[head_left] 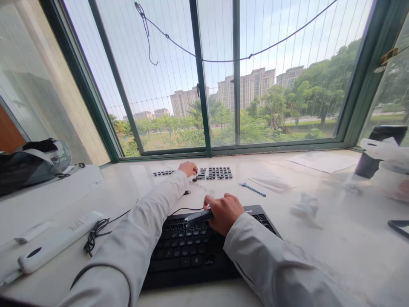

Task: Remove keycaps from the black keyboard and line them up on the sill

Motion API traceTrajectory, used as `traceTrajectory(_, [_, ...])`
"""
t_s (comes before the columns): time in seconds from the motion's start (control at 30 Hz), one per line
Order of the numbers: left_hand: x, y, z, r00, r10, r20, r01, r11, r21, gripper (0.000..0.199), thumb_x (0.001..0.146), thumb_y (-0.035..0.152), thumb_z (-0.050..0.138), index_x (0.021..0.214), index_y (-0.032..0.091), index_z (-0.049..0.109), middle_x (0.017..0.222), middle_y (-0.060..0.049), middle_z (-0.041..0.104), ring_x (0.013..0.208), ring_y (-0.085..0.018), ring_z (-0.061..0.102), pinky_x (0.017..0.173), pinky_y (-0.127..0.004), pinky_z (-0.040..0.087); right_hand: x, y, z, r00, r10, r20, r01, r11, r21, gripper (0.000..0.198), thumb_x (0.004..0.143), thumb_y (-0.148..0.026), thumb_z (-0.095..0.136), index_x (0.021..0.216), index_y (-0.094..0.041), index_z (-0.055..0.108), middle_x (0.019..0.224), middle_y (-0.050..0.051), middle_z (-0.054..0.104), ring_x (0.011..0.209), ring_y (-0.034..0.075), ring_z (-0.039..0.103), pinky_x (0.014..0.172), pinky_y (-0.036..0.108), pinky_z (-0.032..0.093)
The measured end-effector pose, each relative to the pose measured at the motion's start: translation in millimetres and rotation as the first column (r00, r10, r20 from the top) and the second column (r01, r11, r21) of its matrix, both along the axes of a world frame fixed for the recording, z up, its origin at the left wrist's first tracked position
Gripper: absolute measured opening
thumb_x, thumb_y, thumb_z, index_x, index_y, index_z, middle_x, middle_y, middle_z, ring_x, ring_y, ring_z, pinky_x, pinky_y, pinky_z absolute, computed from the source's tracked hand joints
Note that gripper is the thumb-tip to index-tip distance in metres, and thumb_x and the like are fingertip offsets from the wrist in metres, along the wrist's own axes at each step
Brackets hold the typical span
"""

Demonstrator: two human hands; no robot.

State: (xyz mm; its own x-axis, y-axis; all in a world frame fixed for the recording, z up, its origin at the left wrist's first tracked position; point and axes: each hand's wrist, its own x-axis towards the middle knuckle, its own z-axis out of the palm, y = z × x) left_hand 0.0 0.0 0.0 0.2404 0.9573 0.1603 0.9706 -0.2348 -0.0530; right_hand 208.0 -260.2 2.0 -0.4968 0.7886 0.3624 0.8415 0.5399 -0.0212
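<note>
A black keyboard (pixel 191 249) lies on the white counter (pixel 319 238) right in front of me. My right hand (pixel 223 212) rests over its upper middle, closed around a long black key or bar (pixel 198 216) that sticks out to the left. My left hand (pixel 188 169) reaches far forward to rows of loose black keycaps (pixel 214 172) laid out near the window, fingers curled down on them. Whether it grips one I cannot tell.
A blue keycap tool (pixel 254 189) lies right of the keycaps. Crumpled tissue (pixel 305 207), papers (pixel 322 162), a dark cup (pixel 373 153) and a phone (pixel 399 226) are on the right. White remote (pixel 54 245), coiled cable (pixel 96 234), box (pixel 47 192) and bag (pixel 32 164) are on the left.
</note>
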Motion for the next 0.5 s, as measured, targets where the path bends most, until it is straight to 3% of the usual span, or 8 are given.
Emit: traceTrajectory(0.5, [-0.1, -4.1, 0.6, 0.999, 0.044, -0.022, -0.043, 0.999, 0.017, 0.028, 0.071, 0.043, 0.069, 0.094, 0.028, 0.072, 0.106, -0.002, 0.07, 0.098, -0.02, 0.061, 0.082, -0.026, 0.044, 1.1, 1.0, -1.2, 1.0, 0.0, -0.015, 0.001, 0.999, 0.039, 0.017, 0.08, -0.028, 0.051, 0.096, -0.025, 0.057, 0.071, 0.004, 0.07, 0.062, 0.02, 0.063, 0.067, 0.031, 0.031])
